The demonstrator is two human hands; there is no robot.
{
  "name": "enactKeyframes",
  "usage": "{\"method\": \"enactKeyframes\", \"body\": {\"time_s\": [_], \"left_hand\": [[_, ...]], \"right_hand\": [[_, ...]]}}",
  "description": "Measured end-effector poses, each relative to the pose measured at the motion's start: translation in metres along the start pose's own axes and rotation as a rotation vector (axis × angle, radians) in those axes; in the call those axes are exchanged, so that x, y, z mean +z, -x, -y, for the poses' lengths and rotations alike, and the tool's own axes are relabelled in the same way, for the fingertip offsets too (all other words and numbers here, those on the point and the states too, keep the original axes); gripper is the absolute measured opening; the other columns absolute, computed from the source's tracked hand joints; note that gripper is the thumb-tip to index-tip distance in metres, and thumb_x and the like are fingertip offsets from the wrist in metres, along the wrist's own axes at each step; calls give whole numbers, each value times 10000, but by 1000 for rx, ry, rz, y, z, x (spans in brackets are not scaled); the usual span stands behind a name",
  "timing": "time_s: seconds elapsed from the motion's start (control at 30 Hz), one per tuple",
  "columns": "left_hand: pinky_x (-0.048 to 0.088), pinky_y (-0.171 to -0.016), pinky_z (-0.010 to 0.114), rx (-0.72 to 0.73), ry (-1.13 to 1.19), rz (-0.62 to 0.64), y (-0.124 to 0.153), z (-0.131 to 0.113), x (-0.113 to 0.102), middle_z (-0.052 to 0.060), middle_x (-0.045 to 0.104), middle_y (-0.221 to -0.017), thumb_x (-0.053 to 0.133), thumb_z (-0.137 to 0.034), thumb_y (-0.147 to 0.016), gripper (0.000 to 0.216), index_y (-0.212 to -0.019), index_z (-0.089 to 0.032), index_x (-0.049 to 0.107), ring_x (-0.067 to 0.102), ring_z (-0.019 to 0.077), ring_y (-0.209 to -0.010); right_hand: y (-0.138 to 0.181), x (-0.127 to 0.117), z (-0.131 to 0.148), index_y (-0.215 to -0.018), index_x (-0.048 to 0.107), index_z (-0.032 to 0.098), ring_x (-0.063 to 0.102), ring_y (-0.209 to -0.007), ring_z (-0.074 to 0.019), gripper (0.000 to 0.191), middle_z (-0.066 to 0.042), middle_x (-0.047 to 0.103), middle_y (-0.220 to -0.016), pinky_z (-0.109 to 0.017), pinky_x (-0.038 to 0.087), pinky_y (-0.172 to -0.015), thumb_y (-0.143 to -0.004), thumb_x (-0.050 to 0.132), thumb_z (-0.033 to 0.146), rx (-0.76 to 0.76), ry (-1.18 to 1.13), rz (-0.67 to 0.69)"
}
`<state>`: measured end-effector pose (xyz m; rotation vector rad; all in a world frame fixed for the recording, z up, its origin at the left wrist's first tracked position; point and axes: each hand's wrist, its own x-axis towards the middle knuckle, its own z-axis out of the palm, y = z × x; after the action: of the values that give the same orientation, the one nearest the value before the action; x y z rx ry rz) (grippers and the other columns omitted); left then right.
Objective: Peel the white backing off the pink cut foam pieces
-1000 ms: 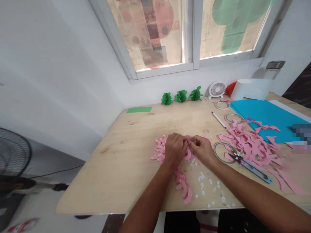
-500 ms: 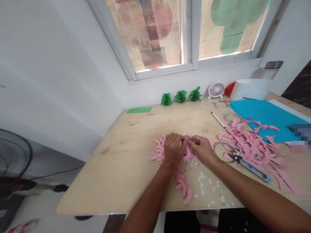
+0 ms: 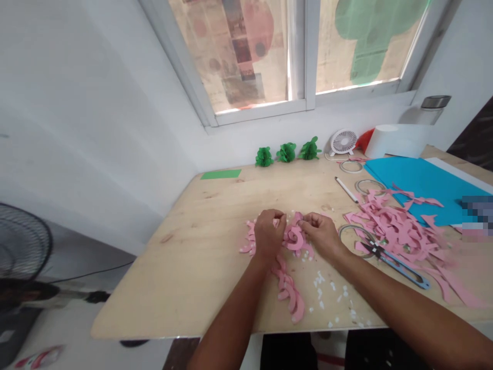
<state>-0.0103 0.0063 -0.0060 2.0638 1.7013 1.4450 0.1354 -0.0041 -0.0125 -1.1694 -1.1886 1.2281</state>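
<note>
My left hand (image 3: 268, 234) and my right hand (image 3: 322, 235) rest over a pile of pink curved paper pieces (image 3: 292, 239) on the wooden table (image 3: 200, 246). Both hands have their fingers curled in a pinch. Something small is pinched at my left fingertips, too small to name. My right fingers pinch near the top of the pink pieces; what they hold is hidden. A string of joined pink curved pieces (image 3: 289, 293) trails toward the table's front edge.
Pink paper scraps (image 3: 400, 234), scissors (image 3: 400, 264) and tape rings (image 3: 352, 236) lie to the right. Blue paper (image 3: 419, 185), a pen (image 3: 345, 189), a small white fan (image 3: 343, 142), three green paper ornaments (image 3: 287, 152) and a green sheet (image 3: 221, 174) lie further back. White bits (image 3: 331, 298) dot the front.
My hands have moved slightly apart, uncovering the pink pieces between them. The left hand shifted a little left.
</note>
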Motion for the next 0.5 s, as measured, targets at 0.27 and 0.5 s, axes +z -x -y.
{"method": "enactKeyframes", "body": {"time_s": [0.27,0.5], "left_hand": [[445,-675,264,-88,135,111,-3,8,0,7,644,-733,478,-132,-739,147,-796,-185,603,587,131,-711],[438,-726,314,-7,-42,281,-4,11,0,29,664,-769,553,-170,-702,102,-738,-192,646,580,175,-779]], "right_hand": [[-6,-6,5,-606,552,157,417,-427,-82,258,38,508,-486,-209,291,-427,-598,681,380,33,-87,-55],[-10,-14,12,-601,551,169,408,-427,-85,247,50,484,-470,-218,291,-433,-607,673,383,-16,-111,-114]]}}
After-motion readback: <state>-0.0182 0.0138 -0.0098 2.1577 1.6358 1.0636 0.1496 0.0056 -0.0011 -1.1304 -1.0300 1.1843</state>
